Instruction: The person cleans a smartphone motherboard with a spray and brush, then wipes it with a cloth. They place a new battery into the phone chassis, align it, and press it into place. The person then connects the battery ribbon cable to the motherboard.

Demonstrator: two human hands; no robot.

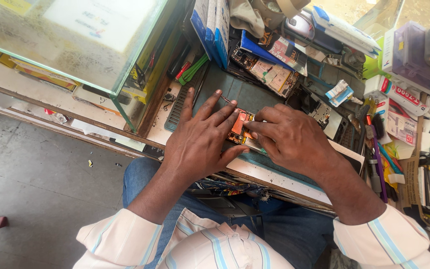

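Hands (pixel 200 137) (pixel 287 137) press opened phone (pixel 242 130) on cluttered tray (pixel 235 89).

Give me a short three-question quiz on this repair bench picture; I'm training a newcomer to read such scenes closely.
1. True or false: both hands rest on the opened phone lying on the dark green work mat.
2. Which hand lies flat with its fingers spread? A) left hand B) right hand
3. What stands at the upper left of the bench, beside the mat?

Key
1. True: both hands touch the phone, whose orange inner parts show between them.
2. A: the right hand's fingers are bent, fingertips pressing on the phone.
3. A glass case with a greenish edge.
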